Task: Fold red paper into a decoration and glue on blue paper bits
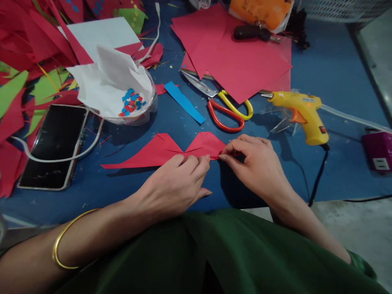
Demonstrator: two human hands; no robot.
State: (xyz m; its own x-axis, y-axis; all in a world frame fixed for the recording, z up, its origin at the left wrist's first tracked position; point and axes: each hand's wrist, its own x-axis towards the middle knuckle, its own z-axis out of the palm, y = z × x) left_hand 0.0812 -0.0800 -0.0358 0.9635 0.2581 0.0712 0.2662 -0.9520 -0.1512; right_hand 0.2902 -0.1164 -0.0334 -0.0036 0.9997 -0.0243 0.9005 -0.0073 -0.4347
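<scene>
Red paper: one folded, two-peaked strip of thin red paper (202,143) at the centre of the frame, on the blue bench (333,106); its left end tapers to a point.
Right hand: at centre right, the right hand (260,163) pinches the strip's right end between thumb and forefinger.
Left hand: the left hand (173,185) is curled over the strip's lower edge, thumb apart; whether its fingers grip or only press, I cannot tell.
Folds: both peaks and the notch between them show creases, so shaping looks partly done; the right end seems unfinished. What else is left cannot be told.
Just beyond: a flat blue paper strip (185,104) and steel scissors with red and yellow handles (208,90), apart from the red strip.
Right: a yellow glue gun (303,107), near the right hand.
Upper middle: overlapping red paper sheets (235,57).
Left: a clear bowl lined with white paper (92,87), blue and red bits (131,103) inside; a black-screened phone (55,139), crossed by a white cable (61,160).
In the way: the left hand hides part of the lower edge; heaped red and green scraps (36,36) crowd the upper left.
</scene>
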